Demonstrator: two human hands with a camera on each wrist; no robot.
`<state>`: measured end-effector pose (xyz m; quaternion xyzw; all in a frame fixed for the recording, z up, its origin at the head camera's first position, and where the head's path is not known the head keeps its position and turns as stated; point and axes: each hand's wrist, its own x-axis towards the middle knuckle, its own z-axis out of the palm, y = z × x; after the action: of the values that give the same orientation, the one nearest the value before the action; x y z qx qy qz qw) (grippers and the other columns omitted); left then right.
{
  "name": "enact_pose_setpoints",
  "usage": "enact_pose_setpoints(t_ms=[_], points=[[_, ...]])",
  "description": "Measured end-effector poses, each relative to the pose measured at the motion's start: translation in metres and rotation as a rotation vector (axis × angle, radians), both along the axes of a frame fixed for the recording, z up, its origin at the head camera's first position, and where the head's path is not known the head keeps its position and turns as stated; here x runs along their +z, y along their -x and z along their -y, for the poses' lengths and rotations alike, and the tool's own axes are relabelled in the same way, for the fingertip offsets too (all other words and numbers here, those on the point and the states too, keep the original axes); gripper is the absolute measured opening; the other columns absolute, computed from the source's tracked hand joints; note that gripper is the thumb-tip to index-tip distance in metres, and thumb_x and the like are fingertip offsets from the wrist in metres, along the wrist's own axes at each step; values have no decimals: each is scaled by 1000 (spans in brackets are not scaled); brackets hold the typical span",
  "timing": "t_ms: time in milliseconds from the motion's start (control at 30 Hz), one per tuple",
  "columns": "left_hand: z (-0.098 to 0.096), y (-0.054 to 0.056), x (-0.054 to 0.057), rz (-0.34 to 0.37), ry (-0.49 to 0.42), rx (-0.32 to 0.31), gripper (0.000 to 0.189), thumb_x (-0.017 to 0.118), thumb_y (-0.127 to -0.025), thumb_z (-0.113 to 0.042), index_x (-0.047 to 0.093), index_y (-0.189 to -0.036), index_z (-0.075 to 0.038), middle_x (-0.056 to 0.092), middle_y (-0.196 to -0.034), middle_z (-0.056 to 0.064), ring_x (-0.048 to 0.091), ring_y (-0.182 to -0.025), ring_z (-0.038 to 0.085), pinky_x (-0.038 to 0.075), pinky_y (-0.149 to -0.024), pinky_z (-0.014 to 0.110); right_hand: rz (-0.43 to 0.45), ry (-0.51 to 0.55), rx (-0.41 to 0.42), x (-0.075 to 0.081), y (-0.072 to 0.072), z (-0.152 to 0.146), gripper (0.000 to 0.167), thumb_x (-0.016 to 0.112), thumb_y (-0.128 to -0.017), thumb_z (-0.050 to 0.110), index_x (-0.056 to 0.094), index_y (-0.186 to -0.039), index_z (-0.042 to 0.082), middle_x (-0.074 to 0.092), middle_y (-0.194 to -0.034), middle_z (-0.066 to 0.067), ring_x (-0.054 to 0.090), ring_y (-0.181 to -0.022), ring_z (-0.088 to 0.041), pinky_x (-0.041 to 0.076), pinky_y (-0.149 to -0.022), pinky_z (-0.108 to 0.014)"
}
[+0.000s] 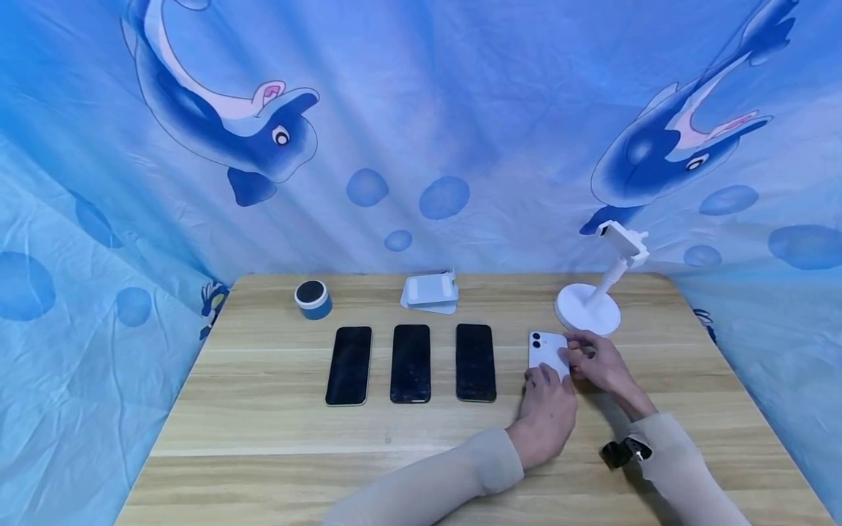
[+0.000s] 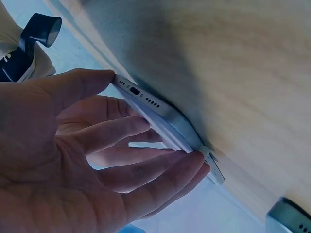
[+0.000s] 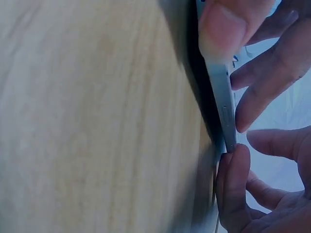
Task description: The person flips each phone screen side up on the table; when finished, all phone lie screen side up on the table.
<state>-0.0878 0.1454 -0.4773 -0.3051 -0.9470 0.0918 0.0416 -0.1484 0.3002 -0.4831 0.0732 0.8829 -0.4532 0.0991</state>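
Observation:
A white smartphone is back side up at the right of the table, its two camera lenses at the top left corner. My left hand holds its lower end; in the left wrist view the thumb is at one corner beside the charging port and the fingertips are at the opposite edge. From the right, my right hand grips the side edge, with its thumb pressed there in the right wrist view. A dark shadow lies beneath the phone, whose edge looks slightly raised off the wood.
Three dark-screened phones lie in a row to the left. Behind stand a blue-and-white round object, a folded white stand and a white phone stand on a round base. A blue dolphin curtain surrounds the table.

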Motion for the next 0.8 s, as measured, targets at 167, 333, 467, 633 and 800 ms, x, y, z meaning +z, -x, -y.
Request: enact_pose_setpoints(t_ms=[167,333,467,633,800], points=[[4,-1,0,-8,-81,25,52,57,-103,-46,57,-150,-23,65,-136,16,66,-112,30,60,-85,30,-5,80,27,1,0,-2,51,54,-108,18,42,-153,-3,58,-128,-28,67,-85,-14,61,-69,-30],[7,-1,2,-15,-133,29,66,61,-98,-52,53,-153,-15,65,-134,18,68,-108,30,60,-83,31,-44,183,44,1,0,-8,46,47,-109,12,42,-152,-4,62,-124,-30,68,-80,-8,61,-68,-30],[11,1,4,18,-165,31,73,59,-98,-52,48,-155,-8,64,-131,18,66,-105,26,58,-84,30,-58,238,69,1,2,-9,48,49,-108,10,40,-154,-4,60,-126,-29,69,-82,-6,62,-70,-31],[17,4,8,139,-288,57,77,60,-96,-46,41,-158,-3,61,-126,15,61,-103,22,53,-87,30,-67,308,119,-1,4,-7,55,50,-106,5,33,-157,-5,57,-132,-37,69,-85,-6,62,-73,-31],[23,7,11,253,-460,74,78,65,-92,-39,38,-157,-7,60,-124,12,60,-99,21,52,-86,27,-49,347,160,-6,5,-4,60,49,-106,3,24,-160,-8,52,-141,-43,69,-95,1,62,-78,-27]])
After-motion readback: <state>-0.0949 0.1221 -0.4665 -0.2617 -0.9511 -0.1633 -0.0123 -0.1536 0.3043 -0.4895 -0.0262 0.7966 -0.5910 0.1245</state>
